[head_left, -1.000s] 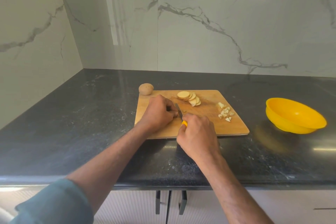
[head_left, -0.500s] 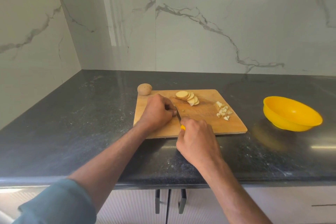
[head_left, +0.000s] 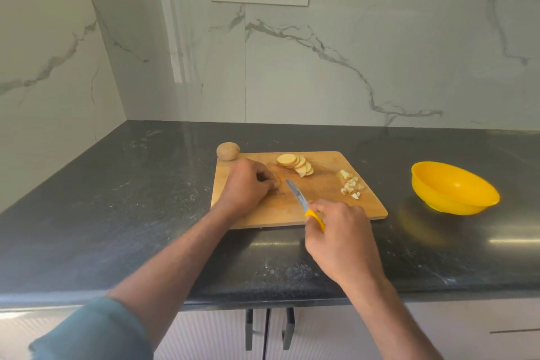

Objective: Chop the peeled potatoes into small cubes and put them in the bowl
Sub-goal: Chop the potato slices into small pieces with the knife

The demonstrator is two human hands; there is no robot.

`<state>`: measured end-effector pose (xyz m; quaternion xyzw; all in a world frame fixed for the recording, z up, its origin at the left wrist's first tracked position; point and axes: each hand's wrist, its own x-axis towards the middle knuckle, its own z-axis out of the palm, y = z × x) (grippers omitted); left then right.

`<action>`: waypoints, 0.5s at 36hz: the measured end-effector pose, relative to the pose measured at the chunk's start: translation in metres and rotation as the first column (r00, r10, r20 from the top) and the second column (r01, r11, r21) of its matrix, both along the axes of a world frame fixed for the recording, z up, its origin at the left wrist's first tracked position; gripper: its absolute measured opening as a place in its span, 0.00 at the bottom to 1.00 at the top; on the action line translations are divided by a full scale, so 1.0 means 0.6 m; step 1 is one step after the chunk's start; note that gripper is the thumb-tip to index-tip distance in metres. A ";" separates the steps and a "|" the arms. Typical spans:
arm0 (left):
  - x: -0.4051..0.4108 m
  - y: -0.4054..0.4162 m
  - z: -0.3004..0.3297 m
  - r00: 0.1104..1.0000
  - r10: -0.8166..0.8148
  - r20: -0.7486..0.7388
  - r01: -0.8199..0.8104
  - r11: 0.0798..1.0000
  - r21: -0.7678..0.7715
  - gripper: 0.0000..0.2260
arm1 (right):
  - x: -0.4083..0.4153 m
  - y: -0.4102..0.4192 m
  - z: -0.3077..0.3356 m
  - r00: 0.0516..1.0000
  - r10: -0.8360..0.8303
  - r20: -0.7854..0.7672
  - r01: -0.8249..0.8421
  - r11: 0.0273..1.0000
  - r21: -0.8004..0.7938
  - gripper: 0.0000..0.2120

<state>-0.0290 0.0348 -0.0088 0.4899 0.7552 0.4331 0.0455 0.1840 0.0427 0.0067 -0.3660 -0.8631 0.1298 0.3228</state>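
Since the earlier frame the right hand (head_left: 340, 238) has drawn back toward the lower right, taking the knife (head_left: 304, 203) away from the left hand (head_left: 248, 185); the blade, formerly close against the left fingers, now lies apart from them. Left of centre: a whole potato (head_left: 228, 151) sits at the upper left corner of the cutting board (head_left: 324, 204), touching its edge. The left hand rests knuckles-up on the board's left part, fingers curled down; whatever lies beneath them is hidden, so whether it grips anything cannot be told. Centre: a fanned row of potato slices (head_left: 296, 164) lies near the board's upper edge. The knife's long axis runs diagonally, tip pointing to the upper left of the frame, yellow handle to the lower right, clasped in the curled fingers of the right hand. Right of centre: a small heap of potato cubes (head_left: 350, 184) lies on the board's right part. Far right: the yellow bowl (head_left: 455, 187) stands on the dark counter (head_left: 117, 199), well apart from the board.
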 end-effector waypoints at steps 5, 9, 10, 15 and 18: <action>-0.007 -0.005 -0.001 0.992 0.040 0.120 -0.050 0.995 0.084 0.06 | -0.033 -0.004 0.006 0.999 -0.005 0.047 0.002 0.999 0.053 0.09; -0.011 -0.005 0.000 0.976 0.100 0.193 -0.131 0.978 0.160 0.04 | -0.076 -0.015 0.008 0.996 0.029 0.086 -0.035 0.996 0.077 0.13; -0.011 -0.005 0.000 0.974 0.108 0.200 -0.142 0.976 0.164 0.04 | -0.085 -0.016 0.008 0.995 0.026 0.096 -0.034 0.996 0.082 0.14; -0.007 -0.005 0.000 0.977 0.122 0.173 -0.148 0.978 0.150 0.03 | -0.101 -0.016 0.005 0.981 -0.046 0.190 0.035 0.998 0.059 0.13; -0.007 -0.003 -0.001 0.983 0.105 0.151 -0.126 0.983 0.133 0.03 | -0.092 -0.019 0.002 0.978 -0.106 0.177 0.101 0.994 0.039 0.12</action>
